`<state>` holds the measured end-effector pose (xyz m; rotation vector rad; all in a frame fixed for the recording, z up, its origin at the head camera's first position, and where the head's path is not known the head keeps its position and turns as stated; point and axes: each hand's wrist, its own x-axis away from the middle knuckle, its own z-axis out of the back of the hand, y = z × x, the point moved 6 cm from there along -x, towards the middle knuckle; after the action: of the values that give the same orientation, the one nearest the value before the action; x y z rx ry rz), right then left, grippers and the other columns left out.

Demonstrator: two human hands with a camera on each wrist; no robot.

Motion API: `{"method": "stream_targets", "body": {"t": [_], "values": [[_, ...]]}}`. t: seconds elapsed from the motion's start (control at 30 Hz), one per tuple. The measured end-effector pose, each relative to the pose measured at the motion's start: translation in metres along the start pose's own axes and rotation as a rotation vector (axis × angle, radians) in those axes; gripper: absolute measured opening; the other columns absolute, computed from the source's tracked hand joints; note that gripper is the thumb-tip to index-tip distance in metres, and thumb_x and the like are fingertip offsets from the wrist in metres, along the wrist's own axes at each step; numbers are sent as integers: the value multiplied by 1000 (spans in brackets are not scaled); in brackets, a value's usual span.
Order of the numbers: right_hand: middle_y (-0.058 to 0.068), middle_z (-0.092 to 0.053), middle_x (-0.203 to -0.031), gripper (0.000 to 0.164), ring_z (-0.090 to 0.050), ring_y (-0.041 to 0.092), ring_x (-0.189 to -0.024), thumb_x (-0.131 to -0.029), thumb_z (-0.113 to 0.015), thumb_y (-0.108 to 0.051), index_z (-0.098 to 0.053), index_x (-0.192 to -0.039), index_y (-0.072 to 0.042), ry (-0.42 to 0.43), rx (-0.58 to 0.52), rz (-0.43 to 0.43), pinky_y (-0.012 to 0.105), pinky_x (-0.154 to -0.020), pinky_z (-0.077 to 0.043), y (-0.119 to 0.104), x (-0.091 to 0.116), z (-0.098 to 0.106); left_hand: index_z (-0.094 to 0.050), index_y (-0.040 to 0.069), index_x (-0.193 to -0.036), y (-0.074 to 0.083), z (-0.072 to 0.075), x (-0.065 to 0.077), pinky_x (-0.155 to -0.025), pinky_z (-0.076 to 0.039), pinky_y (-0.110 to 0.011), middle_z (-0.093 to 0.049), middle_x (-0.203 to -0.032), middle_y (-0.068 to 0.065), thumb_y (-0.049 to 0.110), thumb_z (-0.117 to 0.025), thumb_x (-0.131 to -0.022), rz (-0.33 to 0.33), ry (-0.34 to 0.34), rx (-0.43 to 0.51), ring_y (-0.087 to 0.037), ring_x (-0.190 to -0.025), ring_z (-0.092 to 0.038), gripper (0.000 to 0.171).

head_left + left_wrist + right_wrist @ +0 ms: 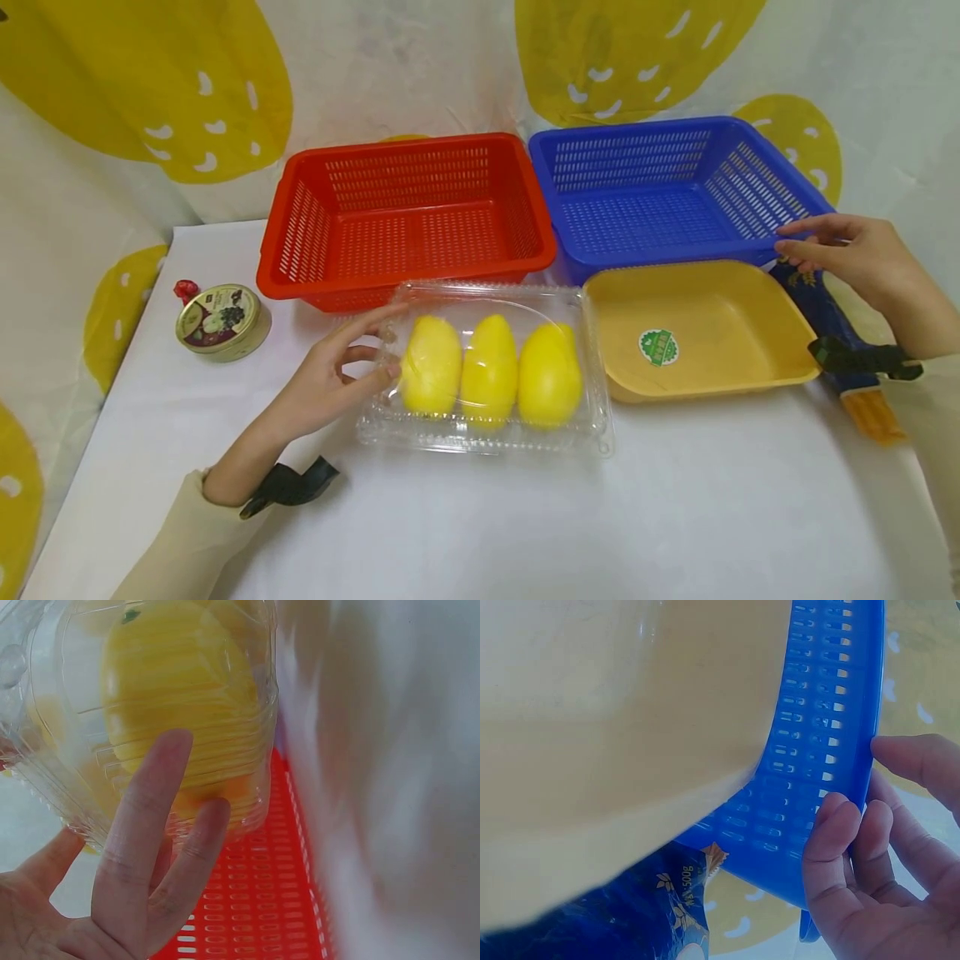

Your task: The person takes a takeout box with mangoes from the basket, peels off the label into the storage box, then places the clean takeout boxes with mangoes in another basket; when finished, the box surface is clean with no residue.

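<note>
A clear plastic clamshell box [487, 437] with three yellow mango-like fruits [489, 371] lies across the middle of the white table. My left hand [337, 375] touches its left end, fingers spread and nearly straight. In the left wrist view, two fingertips [214, 814] rest against the ribbed plastic wall. At the near right corner of the blue basket [637, 225], my right hand [862, 250] holds the rim. Curled fingers [832, 825] lie against the basket's outer side in the right wrist view, with another digit on the rim's edge.
Behind the clamshell stands a red basket [412, 271]. A yellow plastic tray [720, 333] sits before the blue basket, beside a dark blue packet [825, 308]. At the left are a round tin [222, 321] and a small red-wrapped item [186, 290]. Patterned cloth [405, 75] hangs behind.
</note>
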<state>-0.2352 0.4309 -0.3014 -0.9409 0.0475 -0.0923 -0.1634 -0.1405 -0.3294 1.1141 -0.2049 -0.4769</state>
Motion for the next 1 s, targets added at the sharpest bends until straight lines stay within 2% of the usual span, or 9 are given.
{"method": "stream_targets", "body": {"t": [0.27, 0.63, 1.0], "values": [[-14, -67, -68, 28, -59, 6, -58, -90, -69, -11, -71, -84, -39, -4, -22, -14, 13, -55, -49, 0, -1, 1, -42, 21, -148, 6, -2, 2, -69, -60, -33, -53, -126, -14, 12, -66, -91, -1, -14, 10, -37, -113, -54, 62], [-15, -66, -70, 27, -60, 4, -61, -91, -69, -15, -70, -85, -40, 0, -24, -32, 14, -57, -50, 2, 1, -1, -43, 21, -147, 23, -10, 2, -63, -60, -35, -45, -146, -8, 8, -66, -90, -77, -55, 36, -38, -111, -57, 63], [-18, -67, -73, 21, -63, 0, -64, -92, -68, -18, -70, -92, -38, -7, -8, -42, 14, -58, -51, -1, 2, -3, -43, 21, -148, 36, -15, -5, -63, -60, -34, -42, -150, -6, 11, -66, -91, -124, -66, 27, -37, -110, -60, 63]]}}
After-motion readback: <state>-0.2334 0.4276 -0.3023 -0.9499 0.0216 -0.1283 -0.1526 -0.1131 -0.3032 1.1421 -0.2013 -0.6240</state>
